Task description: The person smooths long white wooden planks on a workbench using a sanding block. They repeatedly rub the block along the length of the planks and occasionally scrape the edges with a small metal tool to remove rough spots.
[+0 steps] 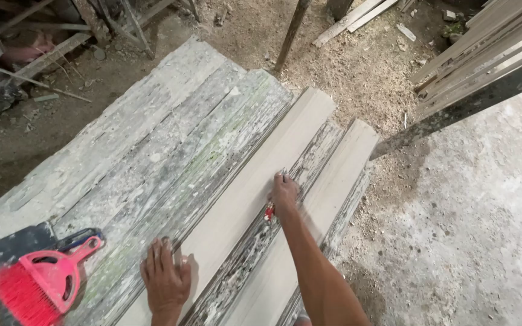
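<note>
Head view: your left hand [165, 279] lies flat on a pale plank [255, 199], your right hand [283, 194] grips a red-handled tool [269, 212] beside it, marking underway, steady pressure needed next.

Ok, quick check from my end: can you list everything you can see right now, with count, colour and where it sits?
Worktable: one, weathered grey-white planks, fills the centre-left.
Pale boards: two, light tan, lying lengthwise on the table's right part.
Hand brush: one, pink-red with red bristles, bottom left on the table.
Dark scraper-like tool: one, dark grey with a blue handle, under and behind the brush.
Stacked timber strips: several, pale, top right.
Sawdust: brown, covering the floor beyond the table.
Concrete floor: grey, right side.
Small tool: one, red with a metal tip, in the right hand.
Left hand: flat on the nearer pale board.
Right hand: gripping the small tool, at the first board's right edge.
</note>
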